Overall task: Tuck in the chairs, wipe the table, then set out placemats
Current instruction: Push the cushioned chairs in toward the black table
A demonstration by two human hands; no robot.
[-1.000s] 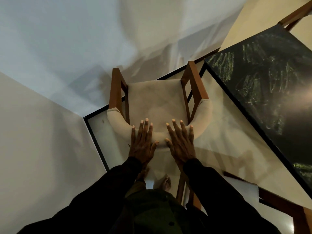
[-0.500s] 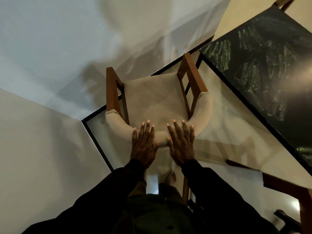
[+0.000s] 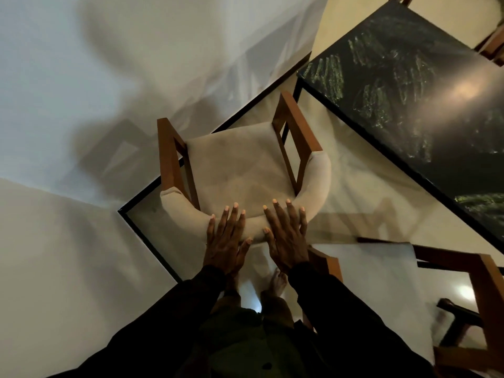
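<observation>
Chair-tucking step in hand. Left hand (image 3: 226,241) and right hand (image 3: 286,238) flat, fingers straight, gripping nothing, pressing the padded back of beige-cushioned wooden armchair (image 3: 237,165), just beside dark glossy tabletop (image 3: 409,91). Next, likely: steady push under.

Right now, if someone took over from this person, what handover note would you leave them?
Hands: left hand and right hand are both open, flat side by side on the padded backrest.
Things: the chair has its seat fully in view, one arm near the dark table corner. A second chair shows lower right.
Done: nothing finished.
Left: tuck chairs, wipe table, set placemats; no cloth or placemats in view.
</observation>
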